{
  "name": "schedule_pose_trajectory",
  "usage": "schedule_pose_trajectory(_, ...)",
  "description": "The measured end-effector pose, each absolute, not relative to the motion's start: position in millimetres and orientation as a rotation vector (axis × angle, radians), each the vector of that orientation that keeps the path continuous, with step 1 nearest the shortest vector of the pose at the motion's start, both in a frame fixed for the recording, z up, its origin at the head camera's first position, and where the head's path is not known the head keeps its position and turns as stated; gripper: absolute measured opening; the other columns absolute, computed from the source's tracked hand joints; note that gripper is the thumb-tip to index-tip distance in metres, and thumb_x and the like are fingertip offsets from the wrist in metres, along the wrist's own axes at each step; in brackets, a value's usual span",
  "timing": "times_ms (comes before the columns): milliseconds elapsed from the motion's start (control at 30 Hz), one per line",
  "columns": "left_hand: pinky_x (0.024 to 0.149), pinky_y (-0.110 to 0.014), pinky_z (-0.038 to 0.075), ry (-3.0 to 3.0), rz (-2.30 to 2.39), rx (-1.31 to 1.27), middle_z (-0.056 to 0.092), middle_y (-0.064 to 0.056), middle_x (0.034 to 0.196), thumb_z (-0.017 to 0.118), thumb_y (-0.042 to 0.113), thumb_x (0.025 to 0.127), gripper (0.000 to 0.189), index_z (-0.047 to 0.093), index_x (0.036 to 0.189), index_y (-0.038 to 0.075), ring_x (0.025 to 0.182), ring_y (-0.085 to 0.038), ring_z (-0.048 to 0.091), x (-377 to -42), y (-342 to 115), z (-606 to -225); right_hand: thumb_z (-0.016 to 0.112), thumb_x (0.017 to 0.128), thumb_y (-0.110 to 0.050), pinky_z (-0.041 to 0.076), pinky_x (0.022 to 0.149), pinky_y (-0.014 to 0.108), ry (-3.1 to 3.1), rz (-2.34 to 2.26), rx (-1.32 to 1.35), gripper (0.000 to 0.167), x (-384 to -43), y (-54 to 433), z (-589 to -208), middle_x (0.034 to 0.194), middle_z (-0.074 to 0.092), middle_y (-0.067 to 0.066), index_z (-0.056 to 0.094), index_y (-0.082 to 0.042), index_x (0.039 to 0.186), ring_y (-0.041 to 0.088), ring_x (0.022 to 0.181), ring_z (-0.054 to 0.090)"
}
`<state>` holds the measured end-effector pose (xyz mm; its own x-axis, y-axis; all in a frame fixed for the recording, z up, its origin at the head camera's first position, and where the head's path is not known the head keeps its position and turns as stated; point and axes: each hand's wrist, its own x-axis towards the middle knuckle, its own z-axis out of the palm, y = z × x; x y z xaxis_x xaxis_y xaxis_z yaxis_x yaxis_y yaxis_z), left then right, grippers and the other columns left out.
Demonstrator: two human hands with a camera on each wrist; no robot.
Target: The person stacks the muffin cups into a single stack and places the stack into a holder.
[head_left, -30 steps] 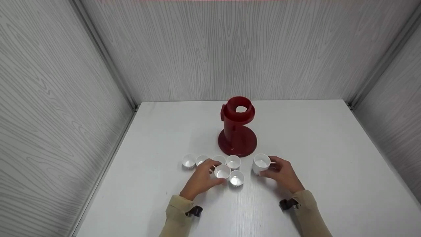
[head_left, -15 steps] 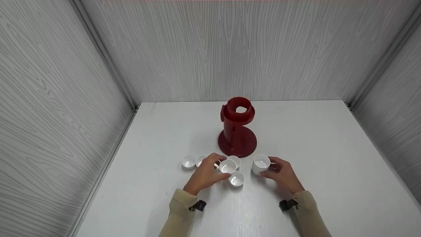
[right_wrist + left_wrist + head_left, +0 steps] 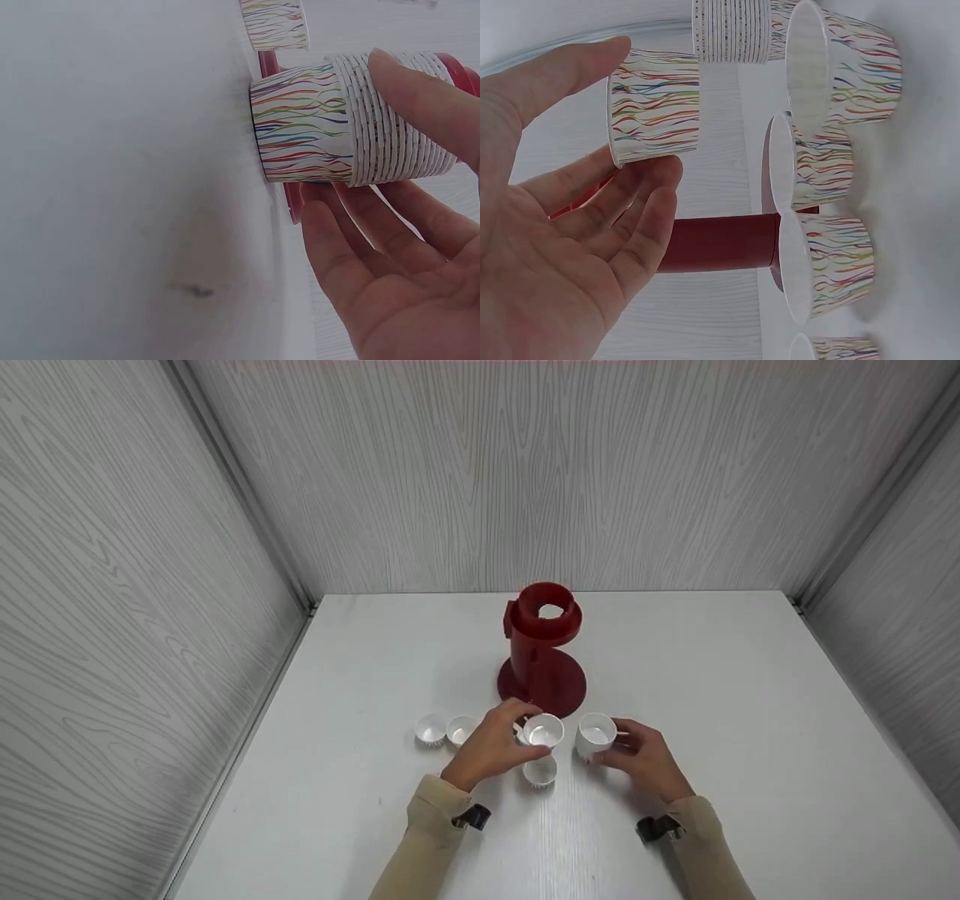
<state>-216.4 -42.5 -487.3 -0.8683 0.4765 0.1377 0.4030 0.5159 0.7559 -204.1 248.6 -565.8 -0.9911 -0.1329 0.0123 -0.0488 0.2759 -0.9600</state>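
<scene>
My left hand (image 3: 491,746) pinches a single white paper cup (image 3: 656,109) with coloured wavy lines, thumb on one side of it and fingers on the other. This cup is raised above the loose ones, close beside the stack. My right hand (image 3: 646,757) grips a stack of nested paper cups (image 3: 300,124), which stands upright at the table. Many rims show along the stack's upper part. Several loose cups stand on the table: two at the left, one a loose cup (image 3: 430,730) at the end, and a nearer cup (image 3: 540,772) below the left hand. Others are hidden behind that hand.
Behind the cups stands a red stand (image 3: 529,656) with a ring-shaped top and a round base. The white table (image 3: 360,675) is bordered by grey wood-grain panels (image 3: 480,480) at the back and both sides.
My left hand has carried its cup rightward and slightly away from me, over the loose cups, toward the stack. My right hand and the stack have stayed in place.
</scene>
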Motion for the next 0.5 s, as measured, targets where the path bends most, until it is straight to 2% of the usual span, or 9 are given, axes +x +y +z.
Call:
schedule_pose_trajectory(300, 0.099, -0.038, 0.057, 2.659, 1.298, 0.787, 0.065, -0.004, 0.123, 0.086, 0.03, 0.084, 0.055, 0.066, 0.131, 0.01, 0.108, -0.017, 0.061, -223, -32, -489, 0.092, 0.078, -0.02, 0.06, 0.093, 0.027, 2.43, -1.846, -0.169, 0.065, -205, 246, -567, 0.136, 0.067, 0.009, 0.065, -0.015, 0.136, 0.026, 0.121, 0.068)
schedule_pose_trajectory(500, 0.101, -0.042, 0.057, 2.649, 1.322, 0.803, 0.066, -0.005, 0.125, 0.086, 0.029, 0.084, 0.055, 0.066, 0.131, 0.01, 0.112, -0.017, 0.06, -226, -25, -485, 0.092, 0.078, -0.021, 0.059, 0.094, 0.026, 2.471, -1.823, -0.199, 0.063, -208, 245, -568, 0.135, 0.068, 0.008, 0.066, -0.015, 0.135, 0.026, 0.121, 0.068)
